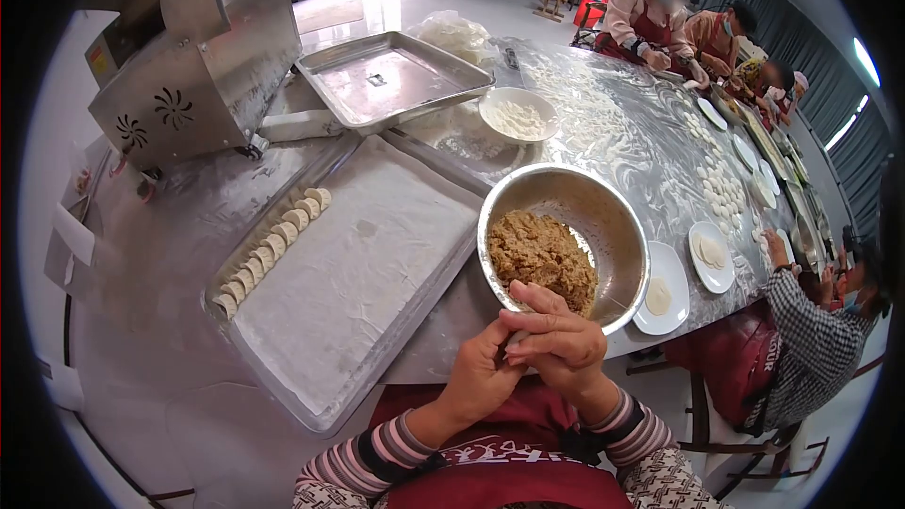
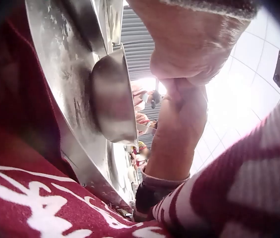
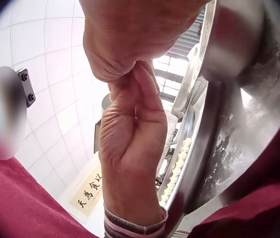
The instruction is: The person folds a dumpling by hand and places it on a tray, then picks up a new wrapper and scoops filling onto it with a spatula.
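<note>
Over the near edge of a steel bowl [image 1: 622, 217], the left hand [image 1: 479, 372] and right hand [image 1: 563, 349] press together round a small pale dough piece [image 1: 516, 339], mostly hidden by fingers. Brown minced filling [image 1: 542, 259] lies in the bowl. The left wrist view has the left hand [image 2: 194, 42] above, meeting the right hand [image 2: 177, 124]; the dough is hidden there. Similarly, the right wrist view shows the right hand [image 3: 140, 34] against the left hand [image 3: 132, 124]. A row of dumplings [image 1: 273, 247] lines the left side of a cloth-lined tray [image 1: 377, 320].
Behind the lined tray are an empty metal tray [image 1: 396, 85], a flour bowl [image 1: 518, 116] and a steel machine [image 1: 203, 75]. Plates [image 1: 667, 316] with dough wrappers stand right of the filling bowl. Several people work along the table's right side, one seated nearby [image 1: 801, 339].
</note>
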Available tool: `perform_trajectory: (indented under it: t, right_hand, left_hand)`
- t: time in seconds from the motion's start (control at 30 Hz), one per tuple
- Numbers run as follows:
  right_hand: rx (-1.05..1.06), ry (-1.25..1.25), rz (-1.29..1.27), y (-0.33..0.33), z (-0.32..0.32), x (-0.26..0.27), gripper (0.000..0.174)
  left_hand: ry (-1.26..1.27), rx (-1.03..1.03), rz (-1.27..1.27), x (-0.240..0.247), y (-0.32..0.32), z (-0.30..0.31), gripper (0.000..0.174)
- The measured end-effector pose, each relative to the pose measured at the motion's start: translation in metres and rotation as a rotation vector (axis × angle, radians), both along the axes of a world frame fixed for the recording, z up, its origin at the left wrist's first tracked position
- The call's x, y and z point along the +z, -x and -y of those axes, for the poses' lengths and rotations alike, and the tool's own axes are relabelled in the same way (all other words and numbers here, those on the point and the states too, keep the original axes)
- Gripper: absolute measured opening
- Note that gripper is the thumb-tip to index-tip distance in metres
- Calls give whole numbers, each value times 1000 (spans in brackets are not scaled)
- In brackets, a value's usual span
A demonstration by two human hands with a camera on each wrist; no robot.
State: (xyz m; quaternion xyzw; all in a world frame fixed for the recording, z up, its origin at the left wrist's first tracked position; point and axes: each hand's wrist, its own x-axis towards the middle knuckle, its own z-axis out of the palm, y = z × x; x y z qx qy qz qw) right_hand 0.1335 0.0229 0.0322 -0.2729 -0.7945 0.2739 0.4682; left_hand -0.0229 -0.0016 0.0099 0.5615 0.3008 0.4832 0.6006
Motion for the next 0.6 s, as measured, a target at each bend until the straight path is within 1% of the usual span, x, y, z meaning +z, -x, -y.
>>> perform_trajectory:
  t: [0.07,0.1,0.17,0.3,0.37,0.4,0.47,0.5,0.57,0.6]
  right_hand:
    - [26,-65,38,0,-2,-4,28]
    - [24,-68,35,2,0,-3,28]
    - [-31,170,-110,7,5,3,34]
    - [-55,198,-206,8,6,6,38]
    - [-3,115,-120,3,4,2,38]
    - [-3,113,-123,1,3,-1,38]
    - [-9,-32,-32,-2,1,-8,38]
    - [-15,-33,-35,-3,0,-10,38]
    - [-67,-154,29,-5,0,-12,39]
    - [-75,-156,25,-4,3,-8,39]
  left_hand:
    - [16,30,27,-2,-1,0,35]
    - [12,28,24,-5,-2,0,35]
    - [82,-19,181,-10,-2,1,33]
    - [33,-12,112,-3,-1,-1,33]
    - [99,-19,222,0,-3,-1,35]
    - [97,-20,219,3,-3,0,35]
    - [158,-21,214,6,-4,0,36]
    - [157,-26,211,6,-3,-1,36]
    - [187,-61,155,6,0,-3,35]
    - [185,-69,150,6,1,-6,35]
